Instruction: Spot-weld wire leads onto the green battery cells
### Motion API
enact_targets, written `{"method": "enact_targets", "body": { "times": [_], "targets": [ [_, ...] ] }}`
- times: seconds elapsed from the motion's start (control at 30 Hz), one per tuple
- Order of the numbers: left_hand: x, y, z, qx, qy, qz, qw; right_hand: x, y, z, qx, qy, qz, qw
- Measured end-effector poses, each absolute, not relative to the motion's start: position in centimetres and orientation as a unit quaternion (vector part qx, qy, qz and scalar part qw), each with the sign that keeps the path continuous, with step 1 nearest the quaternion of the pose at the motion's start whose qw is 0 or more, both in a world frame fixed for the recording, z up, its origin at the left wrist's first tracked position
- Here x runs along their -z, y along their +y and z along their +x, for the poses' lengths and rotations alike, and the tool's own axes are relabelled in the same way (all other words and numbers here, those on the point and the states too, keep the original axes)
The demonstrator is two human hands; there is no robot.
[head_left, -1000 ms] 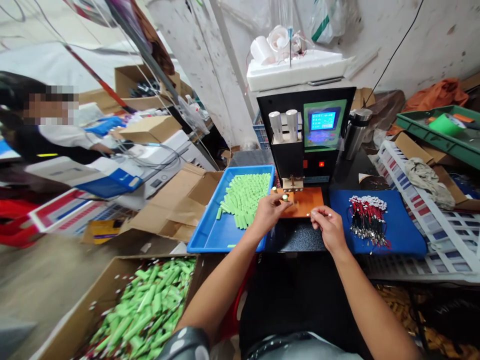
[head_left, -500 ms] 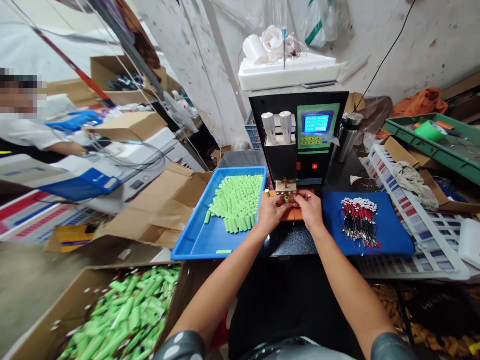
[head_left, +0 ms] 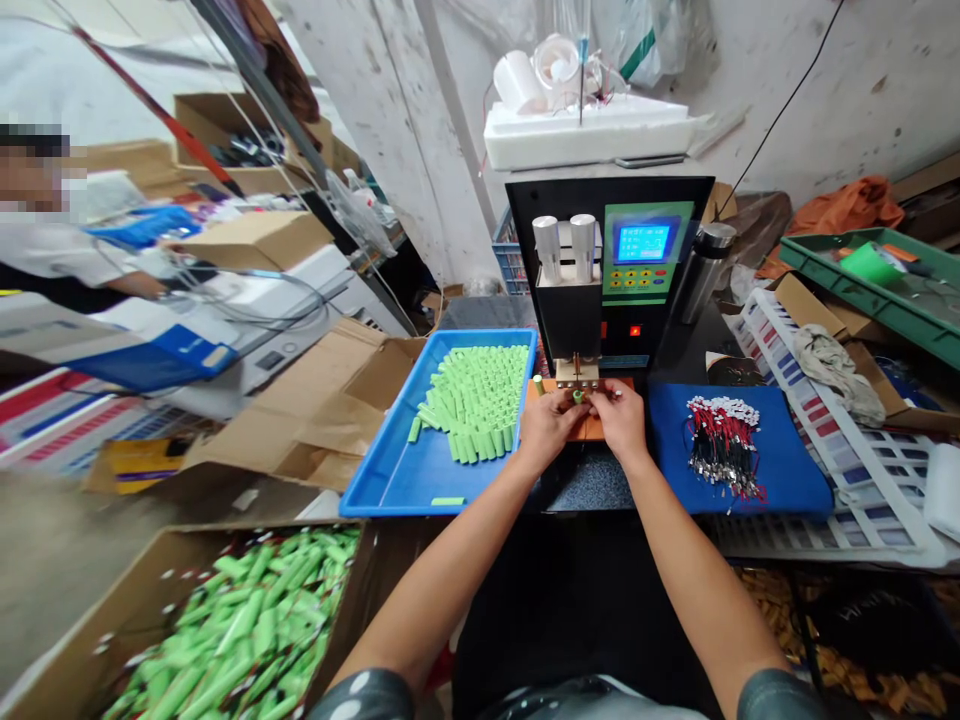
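Note:
Both hands meet under the electrode tips of a black machine (head_left: 574, 325) with a lit blue screen. My left hand (head_left: 547, 425) has its fingers closed round a small green cylinder (head_left: 578, 397). Close beside it, my right hand (head_left: 617, 415) pinches something too small to make out. Another green cylinder (head_left: 538, 385) stands upright on the orange plate (head_left: 589, 430), left of the electrodes. A blue tray (head_left: 405, 480) with many green cylinders lies to the left. Red and black wires with white connectors (head_left: 724, 445) rest on a blue mat (head_left: 802, 480) to the right.
An open carton (head_left: 127, 590) full of green wrapped pieces sits at the lower left. A steel flask (head_left: 705, 270) stands right of the machine. White slatted crate (head_left: 885, 500) and green tray (head_left: 900, 310) are at the right. A person (head_left: 52, 250) works at the far left.
The view has shifted slightly. Both hands stay together below the electrodes with hardly any movement. The person at the far left has moved an arm a little.

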State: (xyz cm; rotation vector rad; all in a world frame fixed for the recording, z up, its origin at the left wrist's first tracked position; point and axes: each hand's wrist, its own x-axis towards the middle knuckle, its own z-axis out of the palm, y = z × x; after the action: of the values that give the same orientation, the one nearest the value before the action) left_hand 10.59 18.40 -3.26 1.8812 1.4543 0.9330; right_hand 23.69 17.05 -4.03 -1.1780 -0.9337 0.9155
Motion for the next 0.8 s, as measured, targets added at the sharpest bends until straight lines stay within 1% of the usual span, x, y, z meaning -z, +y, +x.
{"method": "enact_targets", "body": {
  "times": [0.13,0.27,0.47,0.8],
  "targets": [
    [3.16,18.37,10.63,-0.352,0.539,0.704,0.299,4.17,17.01,23.7,-0.392,-0.426,-0.512,0.635],
    [3.24,18.4,10.56,-0.343,0.539,0.718,0.275,4.18,16.86,23.56,-0.372,-0.45,-0.528,0.617],
    [3.78,18.53,10.53,-0.343,0.533,0.731,0.251,4.01,16.55,23.31,-0.338,-0.464,-0.54,0.615],
    [3.62,18.45,10.64,-0.341,0.533,0.734,0.245,4.27,16.65,23.31,-0.326,-0.465,-0.555,0.608]
  ]
}}
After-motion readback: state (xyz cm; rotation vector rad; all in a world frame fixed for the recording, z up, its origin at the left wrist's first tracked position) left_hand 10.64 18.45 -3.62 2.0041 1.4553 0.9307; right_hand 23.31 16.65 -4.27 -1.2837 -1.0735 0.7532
